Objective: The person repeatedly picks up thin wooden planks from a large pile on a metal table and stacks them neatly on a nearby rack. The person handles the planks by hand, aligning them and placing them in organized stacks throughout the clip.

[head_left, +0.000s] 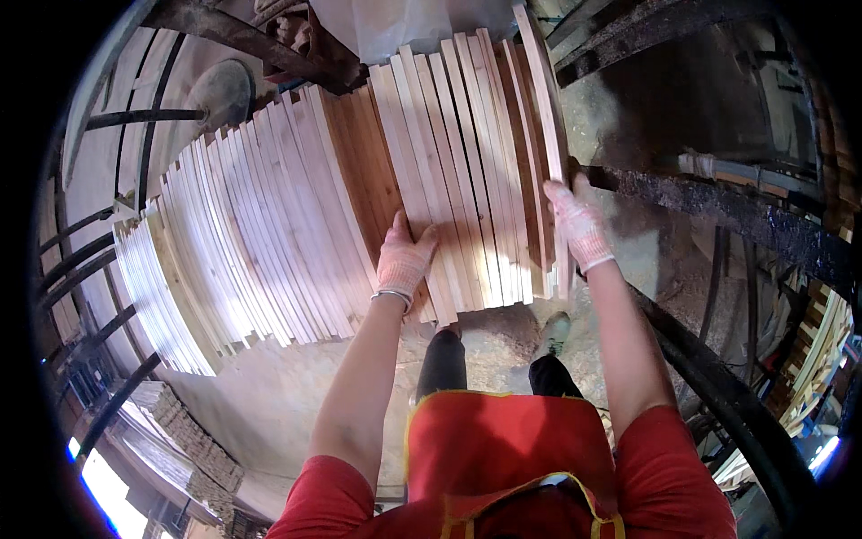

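I have only the head view, and it looks straight down on a long row of wooden boards. They stand side by side and lean a bit, in front of the person in the red apron.

The left hand, in a pale work glove, rests on top of the row, right of the middle. I see its thumb and fingers spread apart, and they do not look clamped on any one board. Just past them, a brown board shows its wide, darker face.

The right hand is gloved too. It is at the right end of the row, and its thumb and fingers look clamped on the end board, though part of the grip is hidden from me. That board tilts a little away from its neighbours. Near that hand, a black metal bar runs off to the right.

To me, most of the lining up looks done, as the boards sit close on the left. What seems left is the right end, where dark gaps show and the tips are not even.
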`<action>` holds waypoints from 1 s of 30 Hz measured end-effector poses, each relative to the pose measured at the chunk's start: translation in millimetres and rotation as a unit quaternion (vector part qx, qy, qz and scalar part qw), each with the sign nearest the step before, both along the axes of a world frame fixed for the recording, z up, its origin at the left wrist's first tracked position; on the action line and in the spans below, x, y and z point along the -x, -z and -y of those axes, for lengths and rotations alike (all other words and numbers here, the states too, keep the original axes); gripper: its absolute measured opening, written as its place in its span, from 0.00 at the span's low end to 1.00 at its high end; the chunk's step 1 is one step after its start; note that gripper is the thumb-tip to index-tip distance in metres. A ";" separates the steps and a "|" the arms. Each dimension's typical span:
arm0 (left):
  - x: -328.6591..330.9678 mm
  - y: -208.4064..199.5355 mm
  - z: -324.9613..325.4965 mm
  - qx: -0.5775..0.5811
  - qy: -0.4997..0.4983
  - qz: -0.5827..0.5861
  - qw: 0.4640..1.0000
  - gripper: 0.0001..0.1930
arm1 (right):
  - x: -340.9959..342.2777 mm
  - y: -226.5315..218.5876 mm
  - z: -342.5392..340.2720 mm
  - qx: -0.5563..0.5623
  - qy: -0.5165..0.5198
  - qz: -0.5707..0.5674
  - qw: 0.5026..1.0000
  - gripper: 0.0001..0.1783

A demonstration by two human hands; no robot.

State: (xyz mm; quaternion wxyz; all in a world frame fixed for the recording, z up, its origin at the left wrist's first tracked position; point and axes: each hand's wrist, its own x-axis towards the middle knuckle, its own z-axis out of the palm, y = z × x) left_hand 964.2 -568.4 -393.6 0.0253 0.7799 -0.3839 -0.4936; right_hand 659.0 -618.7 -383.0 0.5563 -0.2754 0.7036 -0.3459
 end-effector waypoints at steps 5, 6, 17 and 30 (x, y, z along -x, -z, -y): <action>20.3 -2.1 10.7 0.013 -0.043 -0.026 0.999 0.47 | 3.4 56.2 12.4 -0.051 -0.049 -0.079 0.994 0.39; 13.0 8.2 3.0 0.018 -0.072 -0.031 0.997 0.47 | -5.2 43.4 15.8 -0.089 -0.053 0.037 0.994 0.36; 6.6 -75.0 -3.0 -0.028 0.166 0.155 0.973 0.38 | -53.3 44.8 5.1 -0.146 -0.240 -0.196 0.939 0.59; 98.1 -45.9 -12.8 0.295 0.398 0.193 0.847 0.33 | -3.2 -5.9 -5.0 -0.024 -0.248 -0.362 0.898 0.44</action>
